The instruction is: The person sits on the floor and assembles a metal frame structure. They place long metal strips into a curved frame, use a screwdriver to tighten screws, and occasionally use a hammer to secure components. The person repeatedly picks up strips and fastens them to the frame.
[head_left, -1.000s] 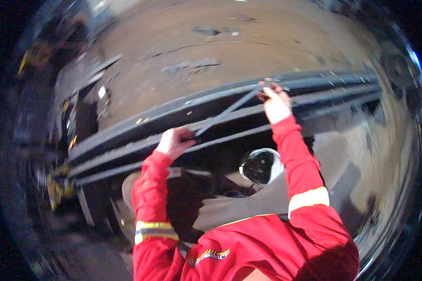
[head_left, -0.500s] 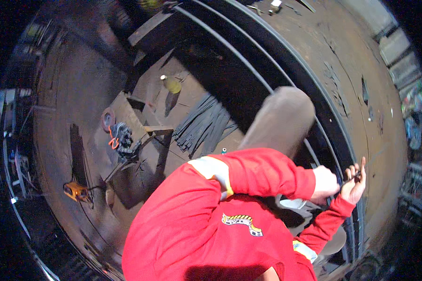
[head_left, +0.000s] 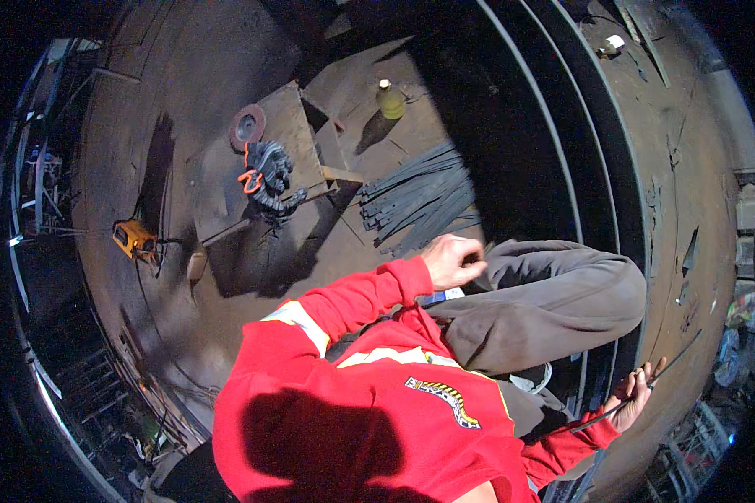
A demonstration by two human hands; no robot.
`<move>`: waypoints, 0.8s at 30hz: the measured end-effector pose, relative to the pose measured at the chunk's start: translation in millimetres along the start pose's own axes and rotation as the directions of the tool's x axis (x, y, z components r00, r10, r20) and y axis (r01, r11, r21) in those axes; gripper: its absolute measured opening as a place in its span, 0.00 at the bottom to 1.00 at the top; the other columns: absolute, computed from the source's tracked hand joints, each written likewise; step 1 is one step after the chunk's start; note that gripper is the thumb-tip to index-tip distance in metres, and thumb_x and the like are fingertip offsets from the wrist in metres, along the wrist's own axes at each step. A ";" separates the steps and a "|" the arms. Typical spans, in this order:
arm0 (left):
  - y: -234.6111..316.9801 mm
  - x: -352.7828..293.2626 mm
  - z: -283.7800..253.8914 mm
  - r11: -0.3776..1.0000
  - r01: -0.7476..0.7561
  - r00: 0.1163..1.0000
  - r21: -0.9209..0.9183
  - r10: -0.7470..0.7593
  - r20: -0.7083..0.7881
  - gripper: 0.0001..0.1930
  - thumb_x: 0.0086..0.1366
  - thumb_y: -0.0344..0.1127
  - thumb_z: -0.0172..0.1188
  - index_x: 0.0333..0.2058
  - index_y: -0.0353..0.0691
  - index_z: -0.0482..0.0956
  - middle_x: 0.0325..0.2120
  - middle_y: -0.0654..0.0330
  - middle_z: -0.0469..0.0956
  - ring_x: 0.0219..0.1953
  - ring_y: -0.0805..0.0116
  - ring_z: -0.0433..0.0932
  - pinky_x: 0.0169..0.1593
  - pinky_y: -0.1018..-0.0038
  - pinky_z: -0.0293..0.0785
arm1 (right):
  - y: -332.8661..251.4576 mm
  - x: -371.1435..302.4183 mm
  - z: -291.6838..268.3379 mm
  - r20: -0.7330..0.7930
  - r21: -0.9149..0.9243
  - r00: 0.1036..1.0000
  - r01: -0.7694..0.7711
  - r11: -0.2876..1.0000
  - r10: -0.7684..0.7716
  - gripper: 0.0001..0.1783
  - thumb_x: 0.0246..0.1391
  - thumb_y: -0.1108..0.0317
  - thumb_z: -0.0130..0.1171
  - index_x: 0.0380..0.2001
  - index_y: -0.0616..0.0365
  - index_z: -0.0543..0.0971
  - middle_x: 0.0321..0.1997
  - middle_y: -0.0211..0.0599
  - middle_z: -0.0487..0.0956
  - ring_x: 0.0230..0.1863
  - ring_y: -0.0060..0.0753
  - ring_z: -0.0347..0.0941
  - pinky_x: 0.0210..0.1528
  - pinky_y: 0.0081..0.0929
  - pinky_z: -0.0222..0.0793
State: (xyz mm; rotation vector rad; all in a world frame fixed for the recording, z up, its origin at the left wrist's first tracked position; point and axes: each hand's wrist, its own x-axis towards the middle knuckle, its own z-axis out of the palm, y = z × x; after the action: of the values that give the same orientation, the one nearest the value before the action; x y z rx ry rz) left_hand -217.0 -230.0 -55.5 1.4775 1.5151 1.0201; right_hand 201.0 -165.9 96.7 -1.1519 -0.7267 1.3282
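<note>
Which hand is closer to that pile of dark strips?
Left: the left hand is just below the dark strips in the picture; the right hand is farther off, beyond the bent leg, holding a thin strip.

Bright red long-sleeved top [head_left: 310, 411]; I see cuffs reaching the wrists. Left sleeve [head_left: 356, 302] carries a pale reflective band [head_left: 304, 325] with yellow edging. A similar pale-and-yellow stripe [head_left: 394, 356] runs across the lower torso. Thin yellow line down the front. Chest print [head_left: 446, 404]: curved, black-and-yellow diagonal hatching beside pale lettering blocks. Trousers [head_left: 554, 306] I log as plain grey-brown, loose, creased at the knee. Left hand [head_left: 455, 261] and right hand [head_left: 633, 401] ungloved.
</note>
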 end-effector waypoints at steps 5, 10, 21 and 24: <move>-29.9 -62.7 -8.0 0.955 0.265 0.957 0.133 -0.278 0.084 0.12 0.54 0.40 0.60 0.24 0.36 0.77 0.20 0.49 0.76 0.24 0.54 0.77 0.29 0.63 0.71 | -23.5 11.7 41.2 0.032 0.094 0.998 -0.058 0.994 0.055 0.41 0.48 0.87 0.51 0.66 0.58 0.51 0.50 0.41 0.64 0.37 0.24 0.59 0.33 0.15 0.61; -13.6 -56.9 -66.4 0.954 0.262 0.950 0.145 -0.228 -0.216 0.09 0.53 0.36 0.62 0.26 0.34 0.78 0.21 0.52 0.77 0.25 0.62 0.79 0.31 0.69 0.73 | -38.1 48.6 112.6 0.446 0.377 0.892 -0.257 0.890 0.069 0.45 0.39 0.91 0.48 0.64 0.62 0.50 0.44 0.39 0.59 0.35 0.26 0.56 0.28 0.17 0.61; -163.0 -93.6 0.1 0.672 0.624 0.768 0.399 -0.623 -0.151 0.13 0.52 0.42 0.59 0.32 0.41 0.80 0.27 0.49 0.80 0.34 0.50 0.80 0.40 0.62 0.75 | -50.9 42.6 164.4 0.527 -0.131 0.845 -0.027 0.991 0.092 0.26 0.59 0.75 0.43 0.61 0.62 0.59 0.56 0.54 0.67 0.43 0.27 0.66 0.18 0.12 0.61; -158.4 -73.0 90.0 0.544 0.589 0.679 0.597 -0.734 -0.001 0.23 0.53 0.46 0.60 0.44 0.40 0.72 0.31 0.49 0.80 0.36 0.50 0.80 0.41 0.60 0.76 | -44.1 21.5 195.7 0.446 -0.472 0.867 0.019 0.882 0.220 0.24 0.57 0.72 0.51 0.57 0.63 0.66 0.43 0.41 0.75 0.27 0.23 0.71 0.19 0.14 0.65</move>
State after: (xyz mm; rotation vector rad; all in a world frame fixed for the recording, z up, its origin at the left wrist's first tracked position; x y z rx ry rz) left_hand -192.2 -301.3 -236.7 1.1152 2.0416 -0.1087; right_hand 39.7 -96.4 196.0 -1.2447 -1.4359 1.6154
